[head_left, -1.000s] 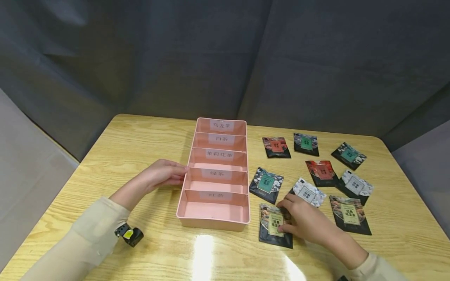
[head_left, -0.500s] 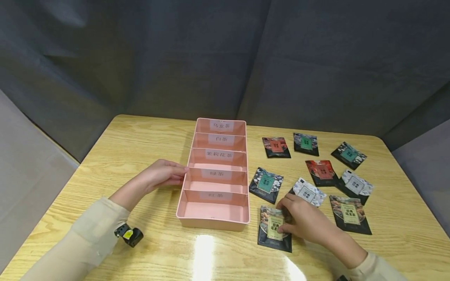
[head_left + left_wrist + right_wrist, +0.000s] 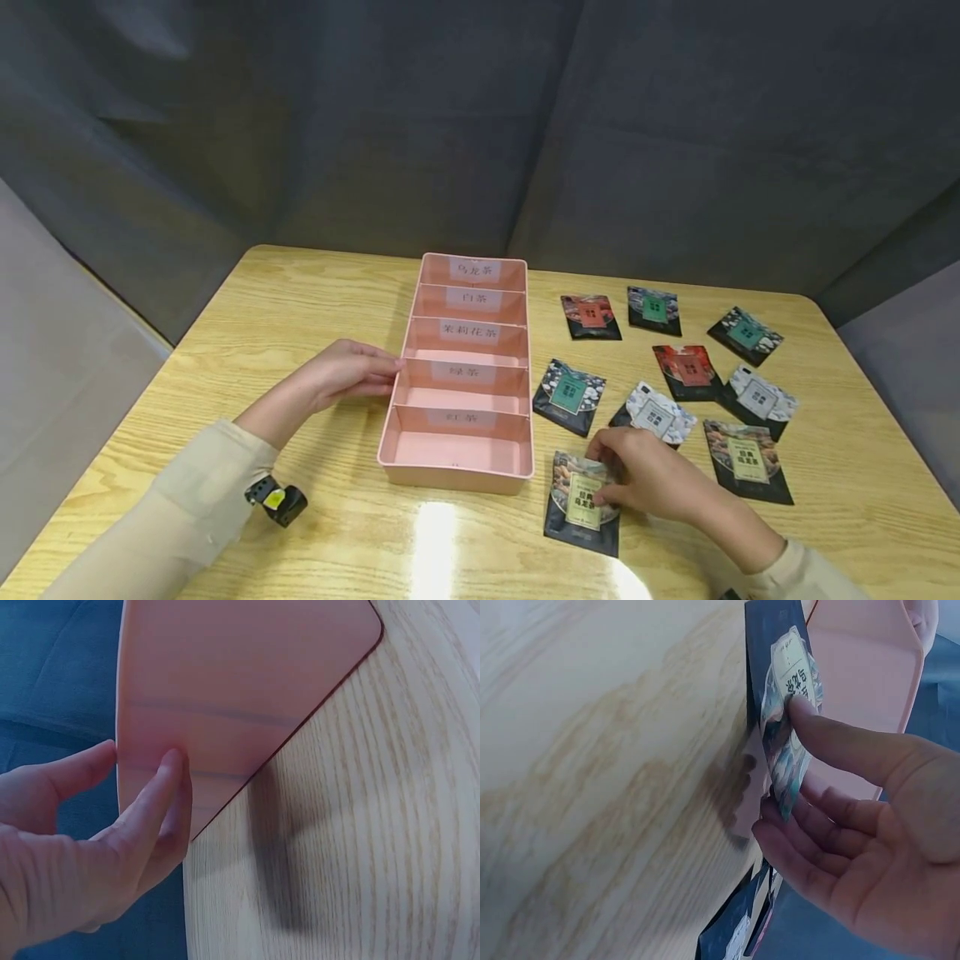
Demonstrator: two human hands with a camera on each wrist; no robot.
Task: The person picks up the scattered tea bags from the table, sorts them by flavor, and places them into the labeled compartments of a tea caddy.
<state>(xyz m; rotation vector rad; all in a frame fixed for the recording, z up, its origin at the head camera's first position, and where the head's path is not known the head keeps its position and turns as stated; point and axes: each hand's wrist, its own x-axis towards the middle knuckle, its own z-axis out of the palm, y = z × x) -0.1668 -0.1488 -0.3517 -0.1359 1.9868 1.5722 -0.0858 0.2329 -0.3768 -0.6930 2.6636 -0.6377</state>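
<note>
A pink box (image 3: 457, 479) with several labelled compartments stands in the middle of the table. My left hand (image 3: 352, 372) touches the box's left side; in the left wrist view its fingers lie fairly straight against the outer wall and the thumb is at the rim. To the right of the box, my right hand (image 3: 652, 475) pinches a black tea packet with a yellow-green label (image 3: 583, 500) by its right edge. In the right wrist view the thumb lies on the front of this tea packet (image 3: 784, 712), which is tilted up from the table, with the fingers behind it.
Several other tea packets lie on the right of the table, with red (image 3: 591, 317), green (image 3: 570, 392), white (image 3: 652, 414) and yellow-green (image 3: 746, 458) labels. A dark curtain (image 3: 480, 125) hangs behind the table's far edge.
My right hand has drawn the yellow-green tea packet slightly toward me and tilted it up off the table. The left hand stays at the box.
</note>
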